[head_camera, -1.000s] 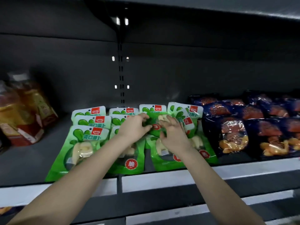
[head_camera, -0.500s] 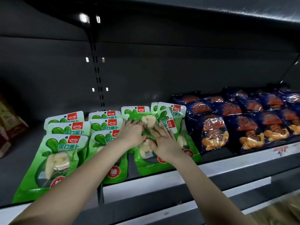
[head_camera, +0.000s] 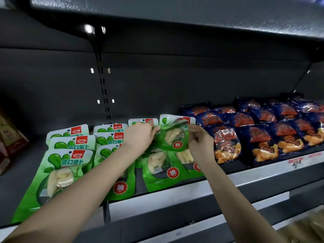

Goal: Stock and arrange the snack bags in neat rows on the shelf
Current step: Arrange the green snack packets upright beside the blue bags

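Green bag (head_camera: 172, 135) up between both hands, tilted, just above the rows lying on the shelf (head_camera: 157, 199). Left hand (head_camera: 138, 135) at its upper left edge, fingers curled and pinching the film. Right hand (head_camera: 199, 142) at its right edge, thumb and fingertips pinching, other fingers bent. Beneath, more green bags (head_camera: 70, 165) in overlapping rows running front to back, white tops with red logos. Just right of these, blue bags (head_camera: 226, 142) in rows of their own. Far left, brown packs (head_camera: 10, 135), well apart and blurred. Behind, dark wall with slotted rail (head_camera: 103, 92).
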